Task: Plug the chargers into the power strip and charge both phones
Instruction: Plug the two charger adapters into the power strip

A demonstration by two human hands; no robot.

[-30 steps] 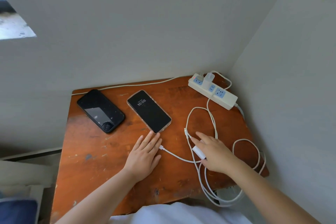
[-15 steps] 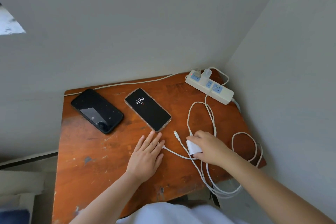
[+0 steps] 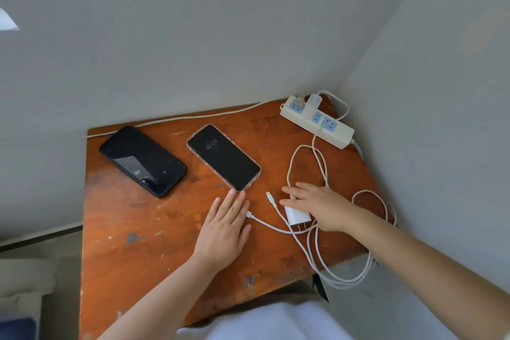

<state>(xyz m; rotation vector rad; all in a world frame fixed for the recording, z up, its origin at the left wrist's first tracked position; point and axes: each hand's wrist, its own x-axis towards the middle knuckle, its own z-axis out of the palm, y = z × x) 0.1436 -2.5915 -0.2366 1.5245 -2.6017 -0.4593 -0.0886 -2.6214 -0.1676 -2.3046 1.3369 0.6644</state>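
Grey walls meet in a corner behind a scratched orange-brown wooden table. Two phones lie face up on it: a black phone at the far left, screen dark, and a clear-cased phone beside it showing 10:06. White power strip sits at the far right corner, with one white charger plugged in at its far end. Left hand lies flat on the table, palm down, fingers together and released, tips just short of the clear-cased phone's near end. Right hand is spread open, fingers extended, palm over a loose white charger brick lying on the table with prongs toward the near edge; not gripping it. White cables loop across the right side and over the table edge. One free cable plug lies between the hands, another cable end touches the left hand.
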